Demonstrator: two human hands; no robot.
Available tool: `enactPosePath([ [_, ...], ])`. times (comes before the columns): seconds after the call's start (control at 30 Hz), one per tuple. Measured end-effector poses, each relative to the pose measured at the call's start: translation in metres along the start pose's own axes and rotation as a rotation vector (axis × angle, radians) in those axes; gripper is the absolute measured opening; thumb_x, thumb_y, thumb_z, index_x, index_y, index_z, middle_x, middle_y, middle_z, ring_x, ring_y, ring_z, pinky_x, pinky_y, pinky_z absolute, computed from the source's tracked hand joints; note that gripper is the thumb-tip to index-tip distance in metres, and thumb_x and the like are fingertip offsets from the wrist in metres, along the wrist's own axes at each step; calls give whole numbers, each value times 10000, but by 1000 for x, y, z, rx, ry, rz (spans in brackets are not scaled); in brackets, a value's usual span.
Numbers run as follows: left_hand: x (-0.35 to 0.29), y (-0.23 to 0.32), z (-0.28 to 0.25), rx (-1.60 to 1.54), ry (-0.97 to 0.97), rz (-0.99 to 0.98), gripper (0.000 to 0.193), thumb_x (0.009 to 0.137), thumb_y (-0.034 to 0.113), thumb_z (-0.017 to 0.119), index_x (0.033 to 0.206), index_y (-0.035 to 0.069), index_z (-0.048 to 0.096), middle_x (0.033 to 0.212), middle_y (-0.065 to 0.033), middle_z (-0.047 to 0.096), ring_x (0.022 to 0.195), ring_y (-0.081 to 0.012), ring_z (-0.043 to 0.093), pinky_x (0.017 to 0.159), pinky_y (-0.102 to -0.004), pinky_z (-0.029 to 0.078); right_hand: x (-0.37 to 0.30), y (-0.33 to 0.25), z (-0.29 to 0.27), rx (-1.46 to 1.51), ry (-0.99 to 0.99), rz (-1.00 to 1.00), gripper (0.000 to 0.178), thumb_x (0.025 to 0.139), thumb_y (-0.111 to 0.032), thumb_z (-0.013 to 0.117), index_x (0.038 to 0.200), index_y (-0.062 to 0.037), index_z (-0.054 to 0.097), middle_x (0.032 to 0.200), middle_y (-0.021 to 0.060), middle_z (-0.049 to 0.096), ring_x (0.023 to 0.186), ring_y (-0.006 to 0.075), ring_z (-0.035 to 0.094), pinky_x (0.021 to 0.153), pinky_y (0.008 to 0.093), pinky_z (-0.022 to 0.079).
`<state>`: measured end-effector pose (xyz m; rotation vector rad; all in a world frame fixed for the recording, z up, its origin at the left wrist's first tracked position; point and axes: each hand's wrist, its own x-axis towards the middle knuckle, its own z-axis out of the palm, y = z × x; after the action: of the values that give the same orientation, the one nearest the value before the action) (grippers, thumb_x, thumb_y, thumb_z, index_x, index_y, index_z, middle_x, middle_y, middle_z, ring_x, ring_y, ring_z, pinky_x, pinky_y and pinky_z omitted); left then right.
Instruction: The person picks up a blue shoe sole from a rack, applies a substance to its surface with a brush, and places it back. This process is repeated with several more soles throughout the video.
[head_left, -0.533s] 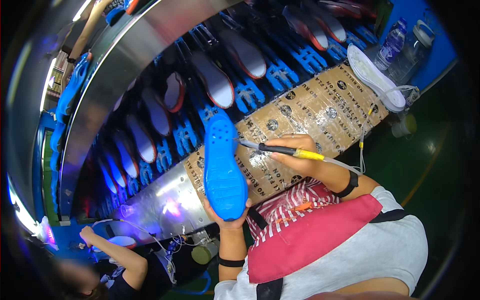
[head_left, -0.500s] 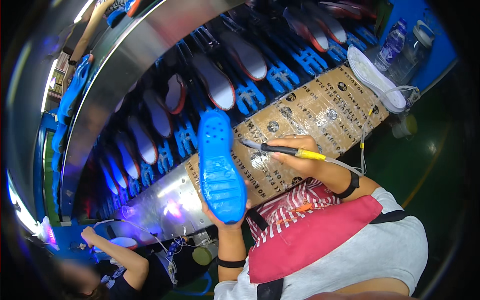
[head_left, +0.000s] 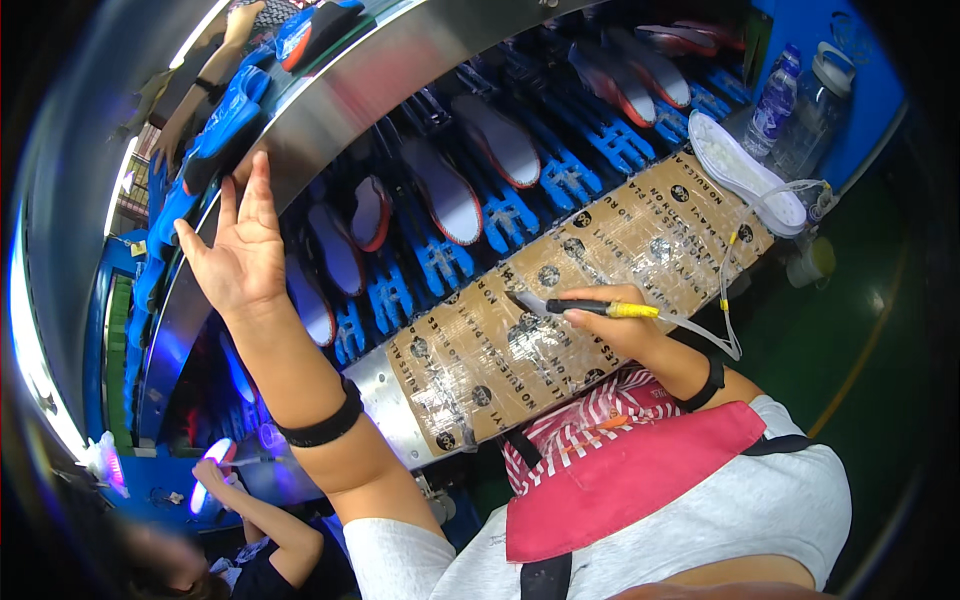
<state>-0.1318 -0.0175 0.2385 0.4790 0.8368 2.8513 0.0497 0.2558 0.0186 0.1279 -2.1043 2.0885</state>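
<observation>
My left hand [head_left: 240, 255] is raised at the left with its fingers spread and nothing in it. Its fingertips are near the upper metal ledge [head_left: 330, 105], close to a blue shoe-shaped piece [head_left: 228, 125] lying along it. Over the cardboard, my right hand [head_left: 612, 318] grips a brush [head_left: 575, 306] with a black handle and yellow end. A clear tube [head_left: 695, 328] runs from the brush's yellow end, and its pale bristles point left, just above the cardboard [head_left: 530, 340].
Behind the cardboard, grey soles [head_left: 455, 205] with red edges sit in rows among blue holders [head_left: 445, 262]. A white sole [head_left: 745, 175] and two bottles [head_left: 775, 105] stand at the right. At lower left, a co-worker's hand [head_left: 210, 475] holds a white sole.
The blue sole-shaped piece has left my left hand, which has moved up and left to the ledge and opened. My right hand with the brush has shifted slightly right and down.
</observation>
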Motion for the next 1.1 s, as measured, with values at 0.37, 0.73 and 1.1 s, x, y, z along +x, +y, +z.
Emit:
enactPosePath([
  [0.37,6,3,-1,1760,464,1114,704,794,343,641,1319,-31,359,1181,-243,489,1102,-326,462,952,-387,347,-4,19,-2,20,-27,62,247,783,-100,669,1002,13,651,834,100,673,711,93,603,629,230,469],
  [0.73,20,66,-10,2038,-117,1093,770,794,400,669,1385,64,306,1299,-220,435,1191,-296,441,990,-373,329,-11,33,-3,12,3,141,260,756,-90,675,993,16,657,808,54,658,676,73,563,601,220,447],
  [1.1,69,62,4,2437,592,960,835,714,557,639,1357,97,370,1302,-215,450,1205,-351,429,984,-467,316,-14,31,5,31,-45,196,261,782,-116,669,1007,17,650,874,118,673,764,119,611,673,243,474],
])
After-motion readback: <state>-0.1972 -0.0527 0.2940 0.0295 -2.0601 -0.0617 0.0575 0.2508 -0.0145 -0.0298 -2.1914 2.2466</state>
